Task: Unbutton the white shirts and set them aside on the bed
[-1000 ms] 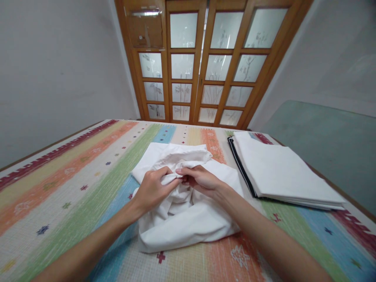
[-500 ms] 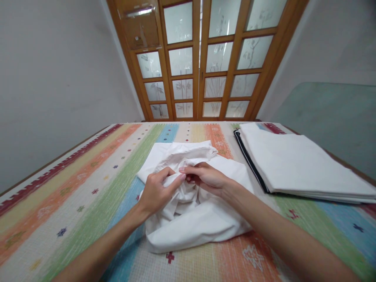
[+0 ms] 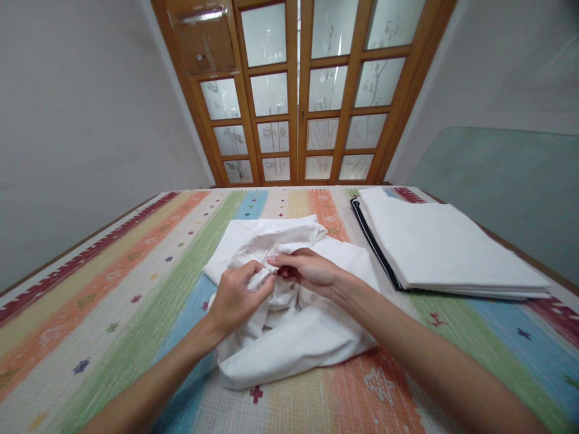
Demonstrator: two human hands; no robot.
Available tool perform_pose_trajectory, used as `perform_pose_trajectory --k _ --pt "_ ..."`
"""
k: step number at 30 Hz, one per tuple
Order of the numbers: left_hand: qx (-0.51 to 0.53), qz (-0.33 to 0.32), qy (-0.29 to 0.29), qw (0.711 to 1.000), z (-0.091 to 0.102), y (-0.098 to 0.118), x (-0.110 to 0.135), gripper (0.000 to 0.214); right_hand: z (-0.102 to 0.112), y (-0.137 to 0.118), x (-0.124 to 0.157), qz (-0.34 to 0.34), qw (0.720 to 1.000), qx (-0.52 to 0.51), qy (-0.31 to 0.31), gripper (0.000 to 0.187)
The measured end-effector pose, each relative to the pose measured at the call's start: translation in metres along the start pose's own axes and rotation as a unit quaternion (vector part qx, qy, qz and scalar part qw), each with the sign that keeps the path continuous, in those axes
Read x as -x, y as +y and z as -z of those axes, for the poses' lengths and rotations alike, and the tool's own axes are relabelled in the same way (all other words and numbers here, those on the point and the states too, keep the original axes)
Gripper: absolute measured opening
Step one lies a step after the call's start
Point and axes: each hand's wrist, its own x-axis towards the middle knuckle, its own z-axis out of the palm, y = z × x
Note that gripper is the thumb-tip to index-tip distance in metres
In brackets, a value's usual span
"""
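A crumpled white cloth (image 3: pixel 294 337) lies in the middle of a table covered by a striped, many-coloured cover (image 3: pixel 113 289). My left hand (image 3: pixel 237 295) is closed on a bunched fold of the cloth near its centre. Touching it from the right, my right hand (image 3: pixel 307 271) pinches the same bunch with bent fingers. Both forearms reach in from the bottom edge. The cloth's far part spreads flat behind my hands.
A stack of neatly folded white cloths (image 3: pixel 443 247), with a dark-edged one at the bottom, lies at the right of the table. Behind the table stands a wooden door with frosted glass panes (image 3: pixel 298 90). Grey walls flank it.
My left hand has curled tighter into the cloth and slid slightly nearer to me. The right hand keeps its pinch. The camera has shifted a little.
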Motion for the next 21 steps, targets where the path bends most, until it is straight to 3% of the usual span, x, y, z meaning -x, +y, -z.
perform_pose_trajectory --k 11,18,21 --pt "0.034 0.036 -0.018 0.999 0.0006 0.0016 -0.0015 0.014 0.0004 0.002 -0.0003 0.024 0.999 0.012 -0.02 0.037" --pt "0.079 0.077 -0.023 0.994 0.0027 0.0038 -0.0036 0.014 0.0019 -0.0031 0.0026 0.061 0.993 0.104 0.005 0.036" --pt "0.09 0.086 -0.018 0.992 0.0027 0.0059 -0.0044 0.014 0.0045 -0.0057 0.0042 0.083 0.985 0.149 -0.016 0.032"
